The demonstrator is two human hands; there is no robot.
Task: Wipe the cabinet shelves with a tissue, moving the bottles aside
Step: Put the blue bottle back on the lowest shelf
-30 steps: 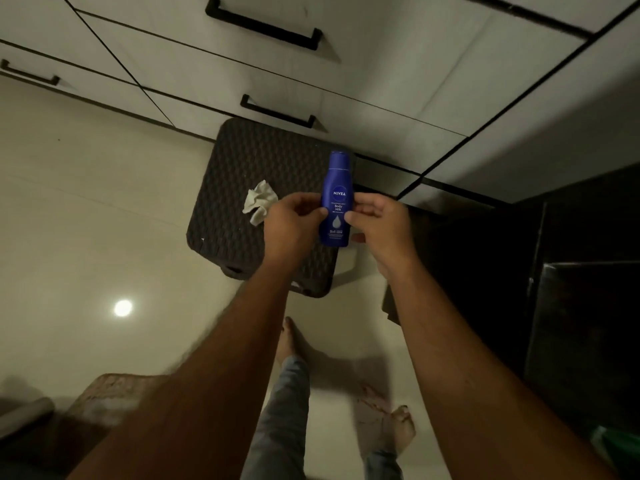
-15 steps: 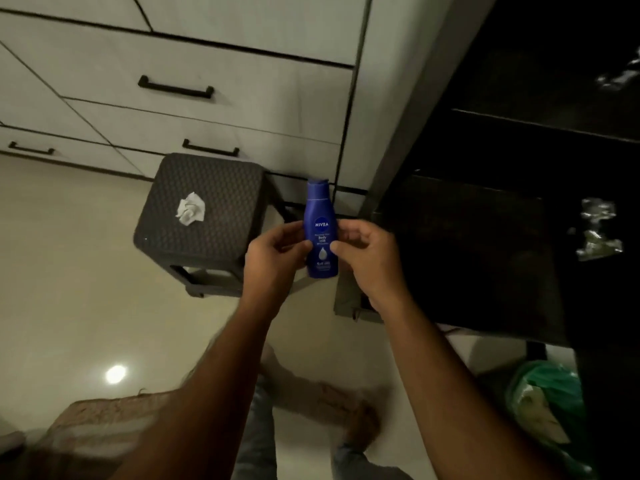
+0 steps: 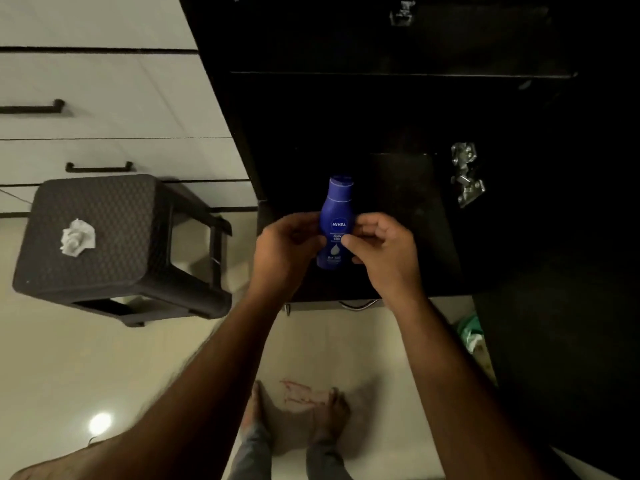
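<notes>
I see a dark woven stool (image 3: 114, 233) standing on the pale glossy floor (image 3: 69, 358), well off to the left of my left hand (image 3: 287, 251). A crumpled white tissue (image 3: 77, 237) lies on its seat. Beyond both hands, a dark cabinet shelf (image 3: 398, 202) reaches back into shadow.

The room is dim, with a warm yellowish cast. A lamp overhead shows as a round glare spot (image 3: 100, 423) on the glossy floor (image 3: 69, 358). The open cabinet (image 3: 398, 116) is almost black, its depth lost in shadow; only its metal hinges (image 3: 465, 173) catch glints. The stool (image 3: 104, 233) throws a soft shadow. Forearms and feet (image 3: 294, 417) are motion-blurred. Straight lines bow toward the edges from the wide lens.
</notes>
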